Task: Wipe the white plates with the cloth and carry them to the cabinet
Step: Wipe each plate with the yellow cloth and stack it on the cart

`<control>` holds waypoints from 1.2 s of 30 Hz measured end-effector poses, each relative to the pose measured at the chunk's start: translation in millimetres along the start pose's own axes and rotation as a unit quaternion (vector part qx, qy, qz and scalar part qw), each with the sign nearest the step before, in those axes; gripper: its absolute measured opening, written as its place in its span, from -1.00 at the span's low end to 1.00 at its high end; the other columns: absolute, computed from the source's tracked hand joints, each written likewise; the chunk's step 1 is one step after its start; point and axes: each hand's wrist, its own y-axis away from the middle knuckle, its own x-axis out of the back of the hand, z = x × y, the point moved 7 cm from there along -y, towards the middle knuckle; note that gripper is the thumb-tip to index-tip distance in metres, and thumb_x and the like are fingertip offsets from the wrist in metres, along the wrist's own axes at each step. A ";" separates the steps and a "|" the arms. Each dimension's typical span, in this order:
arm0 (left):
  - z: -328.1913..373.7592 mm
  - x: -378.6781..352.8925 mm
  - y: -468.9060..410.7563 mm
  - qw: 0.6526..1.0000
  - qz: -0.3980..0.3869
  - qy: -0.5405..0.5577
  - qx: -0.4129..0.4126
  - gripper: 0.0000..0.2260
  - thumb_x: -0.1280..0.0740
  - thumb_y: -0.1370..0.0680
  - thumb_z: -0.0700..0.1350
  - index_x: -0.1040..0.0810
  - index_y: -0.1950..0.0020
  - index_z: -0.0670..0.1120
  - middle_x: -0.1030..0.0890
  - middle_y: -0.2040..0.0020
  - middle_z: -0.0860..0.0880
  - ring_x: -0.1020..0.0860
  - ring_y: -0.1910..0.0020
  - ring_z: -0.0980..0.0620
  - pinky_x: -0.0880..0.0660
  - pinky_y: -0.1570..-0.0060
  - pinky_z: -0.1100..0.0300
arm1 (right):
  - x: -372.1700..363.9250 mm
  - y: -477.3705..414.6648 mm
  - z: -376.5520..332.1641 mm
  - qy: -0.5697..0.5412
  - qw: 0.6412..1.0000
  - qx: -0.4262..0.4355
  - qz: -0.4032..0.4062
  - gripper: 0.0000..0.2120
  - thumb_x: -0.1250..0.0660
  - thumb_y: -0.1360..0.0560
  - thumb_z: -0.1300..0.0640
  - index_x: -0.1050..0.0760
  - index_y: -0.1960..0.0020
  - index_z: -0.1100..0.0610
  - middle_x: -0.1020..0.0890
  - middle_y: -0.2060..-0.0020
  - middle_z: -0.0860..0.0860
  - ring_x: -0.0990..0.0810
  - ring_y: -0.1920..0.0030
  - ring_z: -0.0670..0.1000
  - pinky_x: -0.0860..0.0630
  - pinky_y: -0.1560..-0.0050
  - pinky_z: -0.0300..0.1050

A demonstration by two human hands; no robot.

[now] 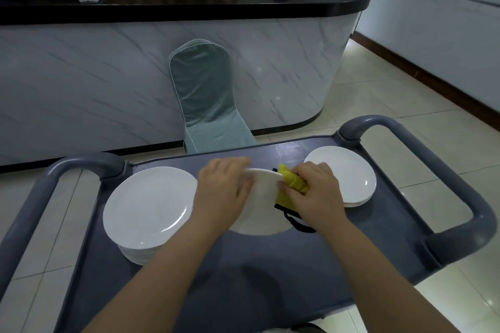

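My left hand [223, 189] grips the left edge of a white plate [262, 205], holding it tilted above the middle of the grey cart top [243, 273]. My right hand [313, 192] holds a bunched yellow cloth [290, 184] against the plate's right rim; the cloth's black trim and loop hang below. A tall stack of white plates [148, 208] sits on the cart's left. A low stack of white plates [343, 173] sits on its right, partly behind my right hand.
The cart has thick grey handles at the left [32, 203] and right [460, 170]. A chair in a green cover [208, 94] stands just beyond it, against a marble-fronted counter [108, 76] with a black top. Tiled floor [392, 94] opens to the right.
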 end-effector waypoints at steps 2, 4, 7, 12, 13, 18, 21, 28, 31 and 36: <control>30.1 -3.1 -14.0 0.994 -0.015 -0.033 -0.101 -0.83 -0.33 -0.55 -0.05 -0.61 0.12 -0.13 -0.62 0.20 -0.08 -0.56 0.20 -0.15 -0.46 0.25 0.02 | 6.7 -9.5 -23.5 0.045 0.996 0.076 0.006 -0.80 -0.33 -0.41 -0.01 -0.53 0.21 0.14 -0.57 0.30 -0.02 -0.45 0.22 0.13 -0.40 0.30 0.06; 38.6 3.5 -28.6 0.993 0.006 -0.016 -0.119 -0.84 -0.42 -0.50 -0.12 -0.57 0.22 -0.17 -0.59 0.30 -0.11 -0.53 0.33 -0.16 -0.42 0.41 0.06 | 17.8 -21.7 -36.8 0.053 0.993 0.105 0.019 -0.85 -0.39 -0.37 0.07 -0.56 0.20 0.16 -0.60 0.28 0.02 -0.49 0.22 0.17 -0.43 0.31 0.09; 36.1 24.6 -45.8 0.990 0.070 -0.002 -0.122 -0.87 -0.44 -0.49 -0.10 -0.62 0.19 -0.15 -0.62 0.28 -0.06 -0.55 0.30 -0.10 -0.42 0.38 0.14 | 29.2 -41.4 -43.1 0.049 0.995 0.091 0.011 -0.78 -0.50 -0.38 0.01 -0.59 0.11 0.14 -0.62 0.19 -0.01 -0.49 0.12 0.12 -0.45 0.16 0.08; -6.0 48.6 -40.5 0.971 0.176 0.145 0.066 -0.93 -0.38 -0.51 0.00 -0.64 0.14 0.08 -0.63 0.22 0.15 -0.52 0.23 0.17 -0.39 0.24 0.32 | 37.2 -45.9 -10.9 -0.116 0.992 -0.035 -0.029 -0.77 -0.47 -0.36 -0.15 -0.55 0.09 -0.07 -0.60 0.21 -0.15 -0.52 0.12 -0.11 -0.44 0.12 -0.22; -22.5 45.4 -30.7 0.945 0.198 0.211 0.150 -0.92 -0.36 -0.52 0.03 -0.62 0.16 0.11 -0.61 0.24 0.18 -0.52 0.25 0.20 -0.39 0.25 0.35 | 32.9 -37.5 1.8 -0.156 0.984 -0.084 -0.035 -0.79 -0.49 -0.36 -0.12 -0.53 0.11 -0.08 -0.61 0.23 -0.16 -0.54 0.15 -0.15 -0.45 0.18 -0.31; -54.6 1.7 18.6 0.872 0.178 0.296 0.348 -0.85 -0.27 -0.61 -0.02 -0.54 0.15 0.06 -0.58 0.29 0.19 -0.49 0.28 0.22 -0.43 0.19 0.09 | -5.5 3.8 35.8 -0.210 0.957 -0.193 -0.046 -0.81 -0.49 -0.43 0.02 -0.49 0.23 0.03 -0.57 0.35 -0.03 -0.52 0.28 -0.07 -0.49 0.22 -0.09; -22.8 4.8 -2.8 0.984 0.087 0.089 0.128 -0.81 -0.21 -0.59 -0.01 -0.59 -0.03 -0.03 -0.62 0.07 0.03 -0.52 0.05 -0.08 -0.39 0.00 0.01 | 0.0 -2.6 23.6 -0.136 0.984 -0.119 -0.009 -0.79 -0.48 -0.44 0.06 -0.49 0.25 0.08 -0.50 0.39 -0.09 -0.46 0.26 0.03 -0.46 0.19 0.09; 44.5 41.8 -53.2 0.977 0.135 -0.014 -0.167 -0.86 -0.41 -0.52 -0.15 -0.65 0.19 -0.19 -0.63 0.26 -0.08 -0.54 0.28 -0.11 -0.42 0.30 0.09 | 38.2 -50.7 -50.8 0.011 0.989 0.134 0.058 -0.70 -0.41 -0.42 -0.10 -0.60 0.13 0.15 -0.62 0.25 -0.02 -0.48 0.19 0.08 -0.43 0.19 0.01; 15.6 64.3 -57.3 0.980 0.185 0.050 -0.049 -0.97 -0.43 -0.47 -0.18 -0.67 0.14 -0.07 -0.66 0.22 0.01 -0.53 0.21 0.01 -0.43 0.22 0.16 | 43.2 -58.3 -35.5 -0.082 0.995 0.032 0.045 -0.74 -0.44 -0.40 -0.15 -0.59 0.08 0.02 -0.58 0.22 -0.14 -0.46 0.12 -0.06 -0.39 0.09 -0.23; -63.1 31.8 4.6 0.831 0.265 0.331 0.360 -0.80 -0.31 -0.58 0.00 -0.53 0.25 0.08 -0.53 0.36 0.18 -0.44 0.35 0.23 -0.40 0.25 0.24 | 5.3 -22.6 12.0 -0.244 0.958 -0.149 0.001 -0.85 -0.49 -0.43 -0.01 -0.52 0.13 -0.03 -0.59 0.26 -0.11 -0.53 0.21 -0.12 -0.47 0.21 -0.24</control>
